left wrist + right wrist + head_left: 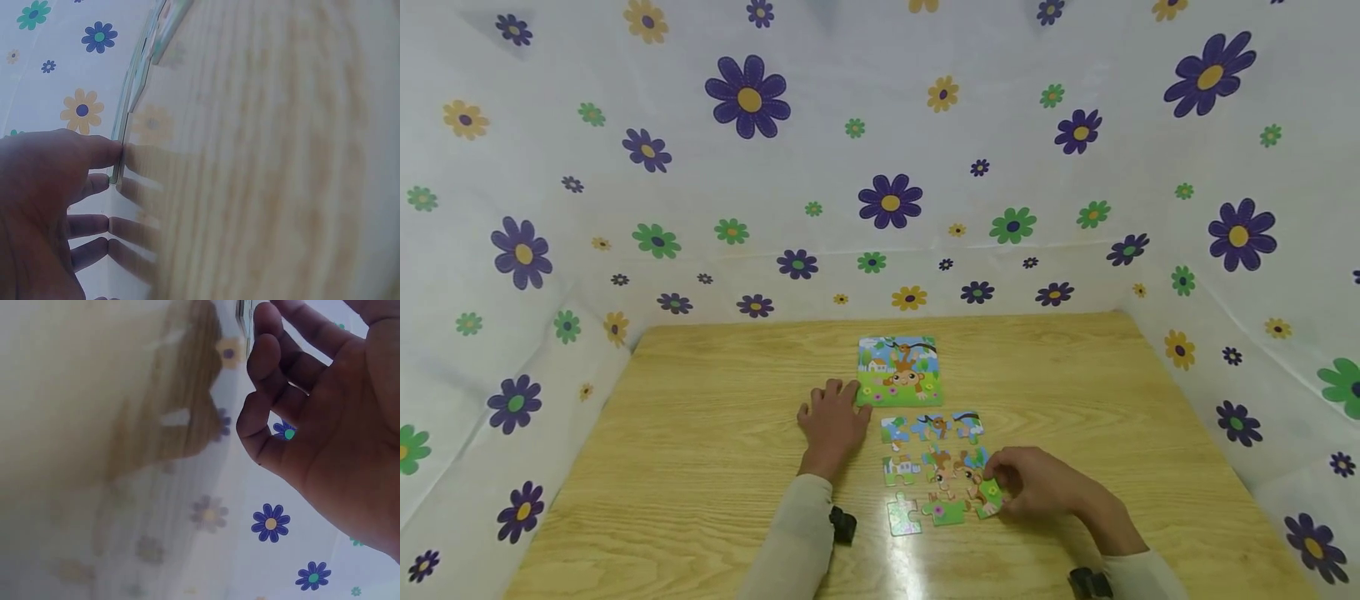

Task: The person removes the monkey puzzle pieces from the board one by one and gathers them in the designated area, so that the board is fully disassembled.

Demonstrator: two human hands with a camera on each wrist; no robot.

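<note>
My right hand (1037, 482) pinches the green corner jigsaw piece (991, 497) at the lower right of a monkey jigsaw, between thumb and curled fingers. In the right wrist view its fingers curl at the edge of a piece that is mostly out of frame. Loosely spread on the table, my left hand (833, 425) touches the lower left corner of a square picture card (898, 398) with the same monkey scene. The other pieces lie in three rows, including a house piece (901, 471), a pink flower piece (947, 511) and a lower left corner piece (904, 515), with gaps between several.
A wood-grain table (715, 400) carries everything. White sheeting with printed flowers (820, 167) rises behind it and along both sides. Dark wrist cameras (843, 526) sit at both sleeve cuffs.
</note>
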